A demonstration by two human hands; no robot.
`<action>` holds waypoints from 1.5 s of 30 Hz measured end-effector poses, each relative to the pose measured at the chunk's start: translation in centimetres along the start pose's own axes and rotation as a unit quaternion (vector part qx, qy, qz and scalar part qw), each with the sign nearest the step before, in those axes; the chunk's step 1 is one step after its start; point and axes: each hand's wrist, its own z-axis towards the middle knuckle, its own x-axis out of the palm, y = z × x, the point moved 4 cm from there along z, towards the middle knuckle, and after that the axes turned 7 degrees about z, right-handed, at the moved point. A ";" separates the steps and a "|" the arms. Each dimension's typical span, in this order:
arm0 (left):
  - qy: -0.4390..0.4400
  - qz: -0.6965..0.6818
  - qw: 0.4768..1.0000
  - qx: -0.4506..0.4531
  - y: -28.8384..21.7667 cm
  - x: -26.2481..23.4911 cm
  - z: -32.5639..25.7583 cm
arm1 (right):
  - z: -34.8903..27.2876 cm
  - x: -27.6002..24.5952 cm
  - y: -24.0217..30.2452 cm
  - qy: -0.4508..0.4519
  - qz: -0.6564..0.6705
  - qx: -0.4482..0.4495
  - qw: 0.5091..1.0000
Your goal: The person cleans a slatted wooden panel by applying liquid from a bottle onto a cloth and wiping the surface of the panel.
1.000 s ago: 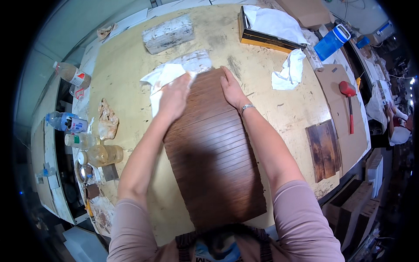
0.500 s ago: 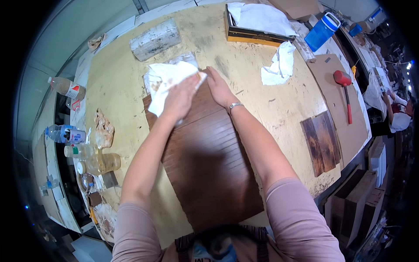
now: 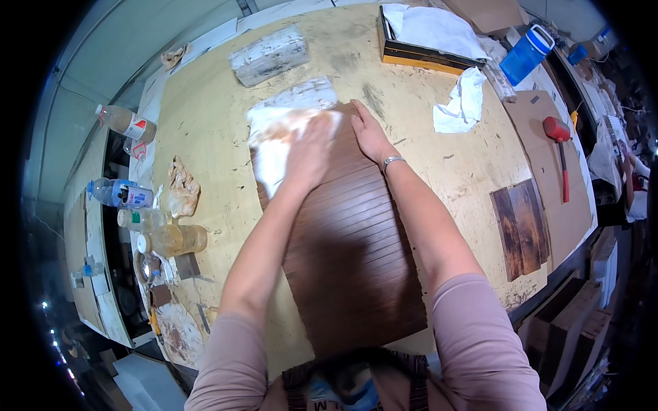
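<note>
A dark brown wooden panel (image 3: 349, 267) with many thin lines across it lies lengthwise before me. My left hand (image 3: 310, 154) presses a stained white cloth (image 3: 274, 154) onto its far left part; hand and cloth are slightly blurred. The fingers lie over the cloth, their tips partly lost in its folds. At the panel's far right edge rests my right hand (image 3: 373, 140), fingers stretched forward and nothing gripped in it. Just beyond the cloth, a pale, paint-smeared block (image 3: 308, 90) shows in part under the panel's far end.
Another smeared block (image 3: 271, 56) stands farther back. Bottles, including a yellowish one (image 3: 179, 240), line the left edge beside a crumpled rag (image 3: 183, 190). To the right are a white cloth (image 3: 460, 103), a black box (image 3: 432, 55), brown sample boards (image 3: 521, 229) and a red mallet (image 3: 557, 130).
The whole view has shifted, so the table sits farther right. My left hand still presses the cloth, which has moved and changed its folds. My right hand stays at the panel's edge.
</note>
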 end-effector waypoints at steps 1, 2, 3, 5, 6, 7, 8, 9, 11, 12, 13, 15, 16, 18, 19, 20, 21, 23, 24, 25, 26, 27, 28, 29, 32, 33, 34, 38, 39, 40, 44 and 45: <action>0.036 -0.014 0.999 0.000 -0.7 0.2 1.2 | 0.1 0.3 0.0 0.002 0.005 -0.005 1.000; 0.059 -0.014 0.998 -0.002 -0.4 -0.2 1.5 | 0.4 0.1 0.0 -0.002 -0.004 -0.007 1.000; 0.085 -0.016 0.996 -0.004 0.3 -0.6 1.4 | 0.2 -0.2 -0.1 -0.004 -0.012 -0.006 1.000; 0.125 -0.001 0.991 -0.048 2.4 -1.6 0.3 | -0.2 -0.9 -0.1 -0.010 -0.031 -0.006 0.999; 0.137 -0.015 0.989 -0.061 3.5 -2.4 -0.9 | -0.4 -1.2 -0.2 -0.017 -0.040 -0.006 0.999; 0.127 0.005 0.989 -0.073 3.3 -2.5 -1.5 | -0.2 -0.9 0.1 -0.019 -0.042 -0.010 0.999; 0.120 0.022 0.989 -0.081 3.1 -2.2 -1.7 | 0.1 -0.8 0.3 -0.021 -0.034 -0.016 0.999; 0.100 0.014 0.993 -0.055 2.3 -1.5 -1.2 | 0.0 -0.4 0.4 -0.016 -0.024 -0.018 0.999; 0.056 -0.006 0.998 0.000 0.1 0.3 2.0 | -0.3 0.2 0.5 -0.002 0.011 -0.009 1.000; 0.066 -0.023 0.998 0.002 -0.3 0.7 3.2 | -0.1 0.4 0.7 0.008 0.038 0.001 0.999; 0.077 -0.039 0.996 0.004 -0.6 0.9 4.2 | 0.0 0.8 0.9 0.020 0.065 0.009 0.998; 0.112 -0.074 0.991 0.024 -1.1 0.0 4.9 | 0.2 -0.1 0.5 -0.007 -0.001 -0.004 1.000; 0.115 -0.052 0.992 0.011 0.1 -0.1 3.9 | 0.1 -0.7 0.1 -0.021 -0.034 -0.009 0.999; 0.112 -0.016 0.993 -0.036 3.9 -1.2 0.5 | -0.1 -0.8 0.5 -0.028 -0.051 -0.017 0.998; 0.110 -0.007 0.992 -0.066 5.9 -1.9 -1.6 | -0.1 -1.0 0.6 -0.032 -0.056 -0.020 0.998; 0.116 0.003 0.988 -0.098 6.6 -2.6 -3.2 | -0.1 -0.6 0.4 -0.024 -0.053 -0.024 0.998; 0.091 0.019 0.991 -0.093 6.1 -2.5 -3.1 | 0.2 -0.4 0.2 -0.017 -0.049 -0.028 0.998; 0.072 0.031 0.996 -0.048 3.6 -1.5 -2.4 | -0.5 0.4 -0.2 -0.009 -0.037 -0.021 0.999; 0.069 0.023 0.997 -0.006 2.0 -1.5 -1.7 | -0.4 0.2 0.3 -0.011 -0.034 -0.016 0.999; 0.096 -0.011 0.994 0.045 0.7 -2.2 -2.4 | -0.3 0.2 0.8 -0.012 -0.031 -0.012 0.999; 0.106 -0.044 0.993 0.006 1.3 -2.9 -2.3 | -0.4 -0.2 1.0 -0.013 -0.029 -0.003 1.000; 0.116 -0.074 0.990 -0.035 2.7 -3.7 -2.3 | -0.5 -0.5 1.1 -0.010 -0.023 0.006 1.000; 0.126 -0.104 0.984 -0.077 4.6 -4.1 -2.5 | -0.5 -0.7 1.1 -0.007 -0.016 0.015 1.000; 0.102 -0.080 0.982 -0.135 8.1 -4.1 -3.1 | -0.4 -0.7 1.1 -0.006 -0.014 0.010 1.000; 0.053 0.086 0.992 -0.081 9.3 -4.3 -6.6 | -0.3 -0.3 0.6 0.000 -0.015 0.006 1.000; 0.061 -0.006 0.995 -0.081 8.2 -3.3 -8.2 | -0.2 -0.6 0.5 -0.005 -0.027 0.004 1.000; 0.072 -0.089 0.990 -0.084 6.9 -3.1 -10.4 | -0.2 -0.4 0.6 -0.006 -0.029 0.002 1.000; 0.111 0.014 0.992 -0.057 8.1 -5.1 -8.9 | 0.0 -0.3 0.4 0.000 -0.017 0.006 1.000; 0.081 0.037 0.992 -0.094 10.6 -4.2 -7.4 | -0.2 -0.2 0.3 0.005 -0.015 0.012 1.000; 0.071 0.054 0.991 -0.101 10.7 -4.5 -7.4 | 0.0 0.1 0.5 0.009 -0.008 0.014 1.000; 0.066 0.085 0.990 -0.091 8.7 -3.9 -9.7 | 0.1 -0.6 0.0 -0.003 -0.037 0.000 0.999; 0.098 0.083 0.988 -0.086 7.7 -4.8 -10.8 | 0.1 -0.8 -0.2 -0.006 -0.034 -0.001 0.999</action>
